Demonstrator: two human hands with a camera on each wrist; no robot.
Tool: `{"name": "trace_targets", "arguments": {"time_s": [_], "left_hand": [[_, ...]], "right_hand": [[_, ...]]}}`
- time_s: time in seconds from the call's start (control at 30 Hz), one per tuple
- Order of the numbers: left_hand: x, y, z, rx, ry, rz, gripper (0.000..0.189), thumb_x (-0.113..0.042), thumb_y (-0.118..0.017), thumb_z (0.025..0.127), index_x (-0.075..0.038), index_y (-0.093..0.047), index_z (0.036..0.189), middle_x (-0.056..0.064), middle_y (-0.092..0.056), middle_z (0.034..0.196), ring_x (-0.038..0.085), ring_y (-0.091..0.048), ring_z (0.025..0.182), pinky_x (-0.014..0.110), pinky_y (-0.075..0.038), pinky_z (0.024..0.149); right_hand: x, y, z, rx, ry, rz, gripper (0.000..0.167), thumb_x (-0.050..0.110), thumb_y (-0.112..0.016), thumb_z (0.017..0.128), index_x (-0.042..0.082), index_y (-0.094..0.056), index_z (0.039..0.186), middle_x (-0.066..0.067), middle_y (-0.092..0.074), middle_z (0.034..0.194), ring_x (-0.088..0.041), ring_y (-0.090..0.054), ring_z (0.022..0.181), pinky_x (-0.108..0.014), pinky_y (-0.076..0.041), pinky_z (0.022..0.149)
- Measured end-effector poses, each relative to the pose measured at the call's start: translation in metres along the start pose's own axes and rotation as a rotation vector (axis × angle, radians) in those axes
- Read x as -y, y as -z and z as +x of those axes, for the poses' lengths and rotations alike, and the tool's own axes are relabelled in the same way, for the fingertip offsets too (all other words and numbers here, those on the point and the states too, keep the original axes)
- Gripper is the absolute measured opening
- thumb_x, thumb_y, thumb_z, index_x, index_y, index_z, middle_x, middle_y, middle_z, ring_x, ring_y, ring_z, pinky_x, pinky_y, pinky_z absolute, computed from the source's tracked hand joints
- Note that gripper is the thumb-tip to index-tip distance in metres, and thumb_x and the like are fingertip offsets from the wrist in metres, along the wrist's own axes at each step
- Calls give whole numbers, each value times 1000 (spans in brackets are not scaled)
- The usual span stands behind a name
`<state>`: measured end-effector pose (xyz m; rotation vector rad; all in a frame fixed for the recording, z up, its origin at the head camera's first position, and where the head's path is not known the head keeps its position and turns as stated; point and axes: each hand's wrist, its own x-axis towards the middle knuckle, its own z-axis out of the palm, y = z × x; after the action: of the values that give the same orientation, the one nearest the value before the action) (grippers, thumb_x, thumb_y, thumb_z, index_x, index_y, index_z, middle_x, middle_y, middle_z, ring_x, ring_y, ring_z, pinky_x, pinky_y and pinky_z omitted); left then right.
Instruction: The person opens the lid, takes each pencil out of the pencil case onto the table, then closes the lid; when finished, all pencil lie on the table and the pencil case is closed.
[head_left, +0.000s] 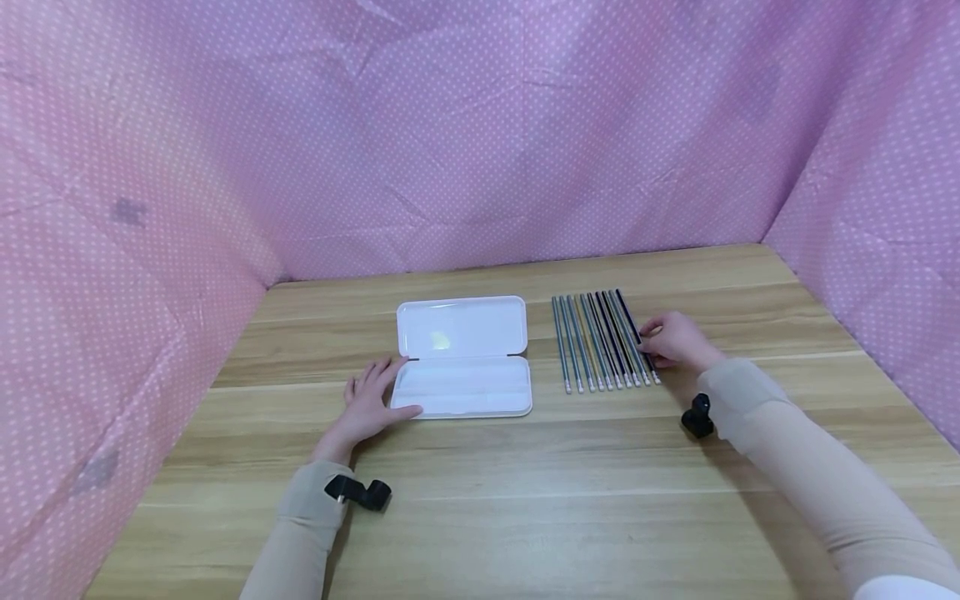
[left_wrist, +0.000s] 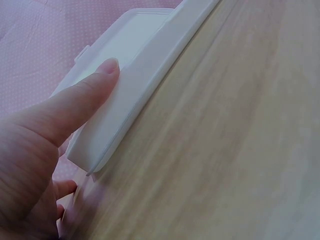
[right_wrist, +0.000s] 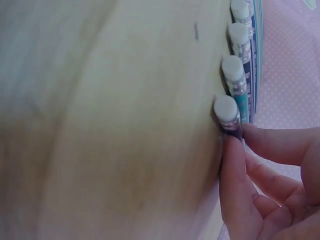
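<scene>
A white pencil case point(head_left: 472, 385) lies unfolded on the table, its lid point(head_left: 465, 327) laid back toward the curtain. My left hand point(head_left: 369, 404) holds the left end of the tray, thumb over the front rim and the index finger at the back corner by the hinge. In the left wrist view the thumb point(left_wrist: 87, 100) rests across the white front wall. To the right of the case lies a row of pencils point(head_left: 579, 342), erasers toward me. My right hand point(head_left: 675, 340) pinches the rightmost dark pencil point(head_left: 628, 312), thumb and finger close behind its white eraser point(right_wrist: 226, 108).
The wooden table point(head_left: 480, 500) runs back to a pink dotted curtain point(head_left: 465, 150), which also rises at both sides. Black wrist cameras sit on the left sleeve point(head_left: 307, 500) and the right sleeve point(head_left: 757, 408). Other pencils lie close beside the pinched one.
</scene>
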<state>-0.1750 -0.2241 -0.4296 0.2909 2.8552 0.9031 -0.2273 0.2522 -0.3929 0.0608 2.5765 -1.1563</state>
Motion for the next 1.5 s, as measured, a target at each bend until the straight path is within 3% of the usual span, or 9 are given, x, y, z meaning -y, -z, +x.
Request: {"name": "trace_targets", "arguments": {"time_s": [0.33,0.63,0.87,1.1,1.3,1.5], "left_hand": [[-1,-1,1,0,-10,12,83,-43,-76,77,-22,-34,146,25,-19,153,46,-8,141,66,6,106],[-1,-1,1,3,-9,11,84,-44,-75,77,-21,-34,146,25,-19,154,45,-8,141,66,7,106],[0,-2,0,-2,-14,8,85,-45,-75,76,-21,-34,146,25,-18,154,46,-7,141,66,7,105],[2,-4,-2,1,2,14,85,-46,-75,76,-21,-34,146,24,-18,154,47,-7,141,66,7,106],[2,-4,1,-3,-1,11,85,-46,-75,76,-22,-34,147,24,-18,154,46,-7,141,66,7,106],[2,-2,2,-12,-11,14,85,-45,-75,76,-21,-34,146,24,-19,154,47,-8,140,66,7,106]], "right_hand": [[1,1,0,17,-9,40,36,1,-60,86,-14,-49,117,-2,-57,71,-7,-54,58,-23,-51,52],[13,4,3,3,7,-28,41,6,-59,88,-12,-48,123,-15,-62,89,-9,-56,56,-24,-51,54],[38,-12,3,3,76,-40,40,9,-56,91,-9,-49,127,-25,-58,109,-23,-64,83,-32,-57,72],[71,-40,9,-40,241,-115,40,13,-62,90,-4,-54,125,-18,-61,103,-26,-63,86,-37,-53,75],[104,-69,12,-81,379,-135,50,16,-63,90,1,-47,135,-22,-51,132,-35,-50,120,-49,-42,99],[134,-94,14,-88,492,-239,60,23,-66,89,8,-41,141,-20,-32,148,-37,-32,135,-51,-33,108]]}}
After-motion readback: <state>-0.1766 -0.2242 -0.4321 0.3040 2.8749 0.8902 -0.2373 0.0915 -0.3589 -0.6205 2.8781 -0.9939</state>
